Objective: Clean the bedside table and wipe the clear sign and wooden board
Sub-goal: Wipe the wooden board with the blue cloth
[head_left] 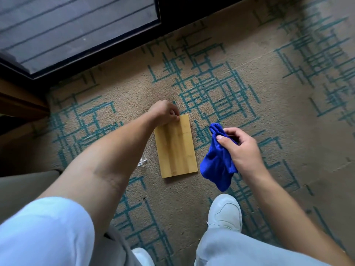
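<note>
Currently the wooden board [175, 146], flat on the carpet [269, 89], is pinched at its twelve-o'clock corner by the left hand [165, 112]; the blue cloth [217, 160] is bunched in the closed right hand [242, 148] at three o'clock. Grit could be picked up if the cloth is dragged across the carpet.

Under me lies a tan carpet [269, 160] crossed with teal line patterns. At top left stands a dark-framed glass pane [73, 29], reflecting striped lines. A brown wooden edge [17, 100] juts in at left. The light is soft and even.
</note>
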A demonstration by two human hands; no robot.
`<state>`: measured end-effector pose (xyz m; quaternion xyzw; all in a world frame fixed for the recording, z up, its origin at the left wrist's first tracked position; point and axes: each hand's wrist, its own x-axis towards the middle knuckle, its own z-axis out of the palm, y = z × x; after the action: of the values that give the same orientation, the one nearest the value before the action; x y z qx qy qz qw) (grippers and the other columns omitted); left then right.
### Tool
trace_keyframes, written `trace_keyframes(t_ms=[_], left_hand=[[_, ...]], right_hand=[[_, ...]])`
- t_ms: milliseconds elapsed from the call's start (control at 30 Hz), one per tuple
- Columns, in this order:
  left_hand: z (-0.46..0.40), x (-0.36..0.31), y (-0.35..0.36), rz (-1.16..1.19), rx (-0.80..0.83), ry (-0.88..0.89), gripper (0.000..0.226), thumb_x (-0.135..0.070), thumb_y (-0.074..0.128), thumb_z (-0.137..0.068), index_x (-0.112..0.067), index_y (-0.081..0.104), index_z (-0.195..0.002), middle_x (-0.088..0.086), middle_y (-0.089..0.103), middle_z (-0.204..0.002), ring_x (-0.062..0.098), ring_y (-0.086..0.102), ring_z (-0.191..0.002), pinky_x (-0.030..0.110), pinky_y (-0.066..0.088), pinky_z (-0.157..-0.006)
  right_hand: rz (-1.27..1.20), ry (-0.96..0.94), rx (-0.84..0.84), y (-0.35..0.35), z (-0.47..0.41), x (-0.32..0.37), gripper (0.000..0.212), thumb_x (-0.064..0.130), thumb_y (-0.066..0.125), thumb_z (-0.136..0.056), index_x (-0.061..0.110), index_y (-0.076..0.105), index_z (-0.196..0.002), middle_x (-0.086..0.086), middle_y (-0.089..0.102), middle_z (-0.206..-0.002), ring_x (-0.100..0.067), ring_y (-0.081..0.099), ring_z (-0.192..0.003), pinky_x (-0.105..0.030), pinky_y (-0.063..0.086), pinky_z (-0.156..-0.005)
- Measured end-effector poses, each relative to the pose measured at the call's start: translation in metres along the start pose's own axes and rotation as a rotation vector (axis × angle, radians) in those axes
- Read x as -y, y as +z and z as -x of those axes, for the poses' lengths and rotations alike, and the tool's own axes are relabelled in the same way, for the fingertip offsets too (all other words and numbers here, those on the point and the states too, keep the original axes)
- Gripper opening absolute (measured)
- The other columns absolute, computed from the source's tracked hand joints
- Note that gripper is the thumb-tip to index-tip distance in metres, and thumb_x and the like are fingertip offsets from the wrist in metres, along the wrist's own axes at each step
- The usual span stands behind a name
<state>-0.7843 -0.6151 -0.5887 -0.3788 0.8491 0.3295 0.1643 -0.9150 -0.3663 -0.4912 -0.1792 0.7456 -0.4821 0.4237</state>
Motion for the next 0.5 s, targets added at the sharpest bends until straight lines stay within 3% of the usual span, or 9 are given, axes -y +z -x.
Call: trace_keyframes(t_ms=[100, 233, 300, 400, 500], left_hand=[[0.002, 0.002, 0.001, 0.015, -0.023, 0.008, 0.014, -0.031, 0.076, -0.086, -0.026, 0.077, -0.1, -0.004, 0.074, -0.098, 0.016, 0.067, -0.094, 0.035, 0.058, -0.083], [0.007, 0.0, 0.002, -0.029, -0.067, 0.032, 0.019, -0.03, 0.074, -0.09, -0.02, 0.076, -0.106, -0.006, 0.057, -0.092, 0.015, 0.057, -0.09, 0.029, 0.048, -0.075], [0.012, -0.003, -0.003, -0.142, -0.06, 0.045, 0.027, -0.032, 0.072, -0.091, -0.02, 0.072, -0.115, -0.001, 0.059, -0.102, 0.018, 0.057, -0.098, 0.03, 0.045, -0.078], [0.018, -0.013, -0.014, -0.305, -0.139, 0.096, 0.05, -0.035, 0.071, -0.09, -0.024, 0.057, -0.137, 0.012, 0.047, -0.147, 0.03, 0.048, -0.131, 0.045, 0.046, -0.106], [0.036, -0.043, -0.034, 0.043, -0.229, 0.089, 0.041, -0.043, 0.063, -0.095, -0.023, 0.06, -0.131, 0.007, 0.047, -0.147, 0.022, 0.052, -0.128, 0.043, 0.047, -0.108]], right_hand=[[-0.004, 0.003, 0.013, 0.0, -0.002, 0.001, 0.01, 0.008, 0.071, -0.091, 0.014, 0.07, -0.099, 0.0, 0.073, -0.092, -0.008, 0.065, -0.081, -0.029, 0.053, -0.079], [-0.053, 0.006, 0.016, 0.0, -0.003, 0.006, 0.014, 0.009, 0.071, -0.091, 0.008, 0.069, -0.105, -0.005, 0.072, -0.097, -0.014, 0.066, -0.085, -0.038, 0.055, -0.085], [-0.072, -0.002, 0.025, -0.001, -0.003, 0.01, 0.013, 0.009, 0.069, -0.093, 0.007, 0.068, -0.105, -0.004, 0.071, -0.097, -0.013, 0.066, -0.085, -0.037, 0.055, -0.085], [-0.128, -0.028, 0.051, 0.0, -0.005, 0.023, 0.009, 0.008, 0.064, -0.096, 0.015, 0.068, -0.101, 0.001, 0.07, -0.092, -0.012, 0.065, -0.085, -0.032, 0.054, -0.083], [-0.242, -0.063, 0.076, 0.002, -0.011, 0.043, 0.013, 0.008, 0.058, -0.1, 0.018, 0.064, -0.103, 0.0, 0.069, -0.098, -0.014, 0.063, -0.092, -0.034, 0.053, -0.09]])
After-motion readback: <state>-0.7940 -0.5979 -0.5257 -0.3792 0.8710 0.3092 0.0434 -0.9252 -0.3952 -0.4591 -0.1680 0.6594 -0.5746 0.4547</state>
